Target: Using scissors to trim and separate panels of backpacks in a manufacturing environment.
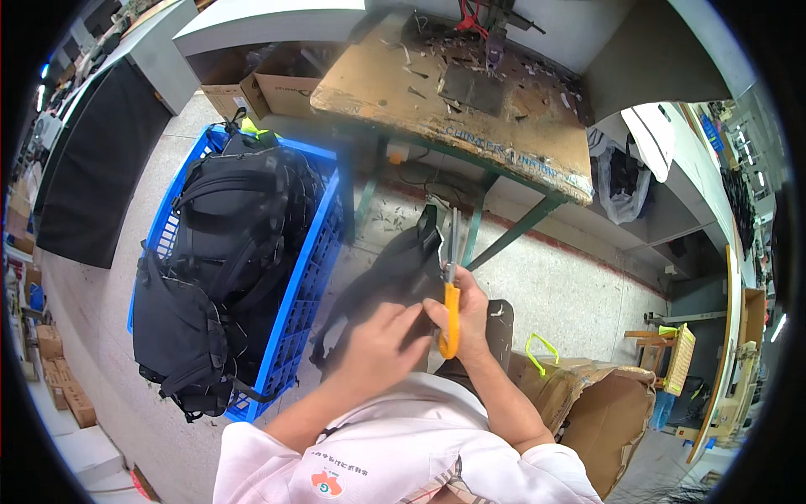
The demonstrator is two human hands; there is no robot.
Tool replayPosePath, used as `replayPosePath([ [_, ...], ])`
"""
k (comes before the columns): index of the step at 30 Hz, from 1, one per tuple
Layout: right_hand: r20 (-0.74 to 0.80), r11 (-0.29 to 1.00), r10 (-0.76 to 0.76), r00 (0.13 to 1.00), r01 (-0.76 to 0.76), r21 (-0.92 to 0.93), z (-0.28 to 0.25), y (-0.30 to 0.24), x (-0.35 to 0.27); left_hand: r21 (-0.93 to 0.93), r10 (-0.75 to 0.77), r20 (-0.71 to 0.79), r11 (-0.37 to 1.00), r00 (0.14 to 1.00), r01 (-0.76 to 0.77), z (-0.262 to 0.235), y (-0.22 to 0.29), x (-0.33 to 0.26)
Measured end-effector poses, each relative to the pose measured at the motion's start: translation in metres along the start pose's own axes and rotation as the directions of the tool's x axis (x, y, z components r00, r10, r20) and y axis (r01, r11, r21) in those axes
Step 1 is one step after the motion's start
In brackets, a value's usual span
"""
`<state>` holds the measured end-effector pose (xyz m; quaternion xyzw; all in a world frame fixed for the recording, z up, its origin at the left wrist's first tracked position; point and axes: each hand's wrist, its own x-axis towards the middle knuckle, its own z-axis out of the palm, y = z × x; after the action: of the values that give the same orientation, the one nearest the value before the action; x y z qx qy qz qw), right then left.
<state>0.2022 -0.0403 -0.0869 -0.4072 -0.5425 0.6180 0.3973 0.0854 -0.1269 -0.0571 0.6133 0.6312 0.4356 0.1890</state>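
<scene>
My right hand [467, 317] grips orange-handled scissors [452, 290], whose blades point up and away from me and meet the top edge of a black fabric bag piece [388, 277]. My left hand [376, 346] presses flat on that black piece and holds it on my lap. A strap of the piece sticks up beside the blades. Both forearms come from the bottom edge, with pale pink short sleeves.
A blue plastic crate [312, 269] full of black backpacks [225, 244] stands at my left. Ahead is a worn wooden worktable [470, 109] littered with scraps. An open cardboard box [600, 403] sits at my right, and more boxes lie under the table's far left.
</scene>
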Motion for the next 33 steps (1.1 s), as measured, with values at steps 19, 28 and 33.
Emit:
replayPosePath([
  [19, 0.358, 0.961, -0.103, 0.928, 0.000, 0.276, 0.017, -0.112, 0.037, -0.246, 0.101, -0.077, 0.962, 0.992, -0.117, -0.142, -0.034, 0.167],
  [28, 0.231, 0.975, -0.204, 0.951, 0.178, 0.130, 0.009, -0.071, 0.018, -0.144, -0.277, -0.294, 0.959, 0.915, 0.245, -0.138, -0.052, 0.170],
  [33, 0.001, 0.971, -0.213, 0.977, 0.211, 0.111, 0.021, -0.051, 0.016, -0.057, -0.274, -0.321, 0.961, 0.907, 0.270, -0.135, -0.050, 0.169],
])
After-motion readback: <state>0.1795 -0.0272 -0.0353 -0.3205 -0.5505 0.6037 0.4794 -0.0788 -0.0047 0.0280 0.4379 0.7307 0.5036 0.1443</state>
